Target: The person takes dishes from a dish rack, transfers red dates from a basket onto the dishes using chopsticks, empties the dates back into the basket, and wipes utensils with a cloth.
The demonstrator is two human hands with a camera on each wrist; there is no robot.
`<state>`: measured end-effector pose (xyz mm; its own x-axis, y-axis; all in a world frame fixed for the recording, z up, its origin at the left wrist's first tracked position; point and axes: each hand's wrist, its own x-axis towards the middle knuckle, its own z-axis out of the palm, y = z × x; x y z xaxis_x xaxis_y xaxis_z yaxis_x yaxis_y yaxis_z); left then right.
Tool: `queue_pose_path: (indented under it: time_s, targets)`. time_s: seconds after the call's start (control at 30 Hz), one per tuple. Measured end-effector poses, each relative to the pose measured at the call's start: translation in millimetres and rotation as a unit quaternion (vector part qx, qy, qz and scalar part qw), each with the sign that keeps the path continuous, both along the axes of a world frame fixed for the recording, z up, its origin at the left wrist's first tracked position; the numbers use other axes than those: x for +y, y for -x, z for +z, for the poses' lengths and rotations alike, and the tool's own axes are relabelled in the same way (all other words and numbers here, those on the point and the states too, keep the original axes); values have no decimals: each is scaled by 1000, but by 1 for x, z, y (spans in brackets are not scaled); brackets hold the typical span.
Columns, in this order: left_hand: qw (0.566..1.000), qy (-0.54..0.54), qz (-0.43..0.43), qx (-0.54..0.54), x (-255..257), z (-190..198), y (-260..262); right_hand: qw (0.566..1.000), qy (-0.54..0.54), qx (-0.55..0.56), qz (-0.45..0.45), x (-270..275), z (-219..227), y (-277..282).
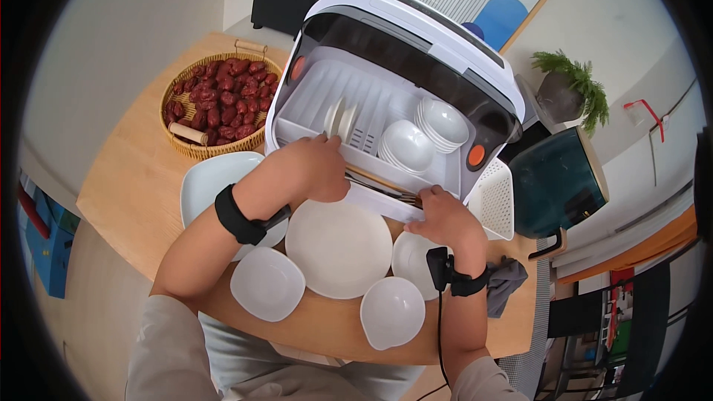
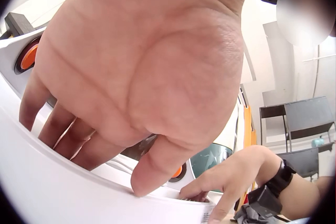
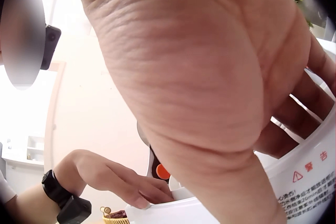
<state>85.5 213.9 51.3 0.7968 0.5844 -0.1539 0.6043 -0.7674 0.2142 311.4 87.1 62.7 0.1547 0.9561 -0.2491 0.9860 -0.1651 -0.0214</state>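
Hand L [image 1: 316, 169] & hand R [image 1: 447, 220], grip part-closed over box front rim [image 1: 377, 201], gap btwn.

you have one big white box [image 1: 386, 206] with two orange circles [image 1: 476, 156] on it. inside, you can see two stacks of bowls [image 1: 408, 147] and at least two little plates [image 1: 336, 116]; how many bowls per stack is hard to tell. on your tabletop [image 1: 126, 156], there are two loose bowls [image 1: 267, 284], at least three loose plates [image 1: 339, 249], one gray cloth [image 1: 505, 286] and one round basket [image 1: 165, 108] of red dates [image 1: 226, 96], too piled up to count. you also have one white holey basket [image 1: 496, 200].
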Motion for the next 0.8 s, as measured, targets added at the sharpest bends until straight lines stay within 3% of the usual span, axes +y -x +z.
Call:
queue_pose_path:
  time_s: [0.37,0.43,0.6,0.67,0.8]
  targets:
    - [995,-88,45,-8,-21,-5,-5,999,-31,29,18,2,-2,-1]
    - [996,-47,77,-14,-28,7,-9,999,-27,31,22,4,2,-4]
    - [997,-49,53,-12,-19,8,-11,992,-18,113,43,11,-1,-15]
    - [996,-33,75,25,-18,8,-13,992,-24,112,60,13,-9,-23]
    - [996,-74,57,-6,-12,-4,-10,988,-28,130,72,13,-13,-25]
